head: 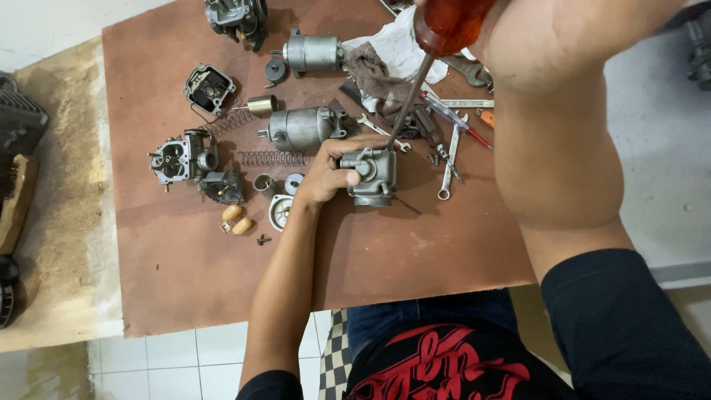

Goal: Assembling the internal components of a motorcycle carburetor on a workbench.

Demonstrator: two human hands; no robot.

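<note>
Brown board carries many engine parts. At centre, the left hand grips the grey carburetor body. The screwdriver slants into it from 1 o'clock; the right hand, closed around the red handle, is farther away.

At frame centre a carburetor body is set on the tabletop. Two springs and a cylindrical motor are placed to its upper left, wrenches to its right, and a rag above it.
</note>
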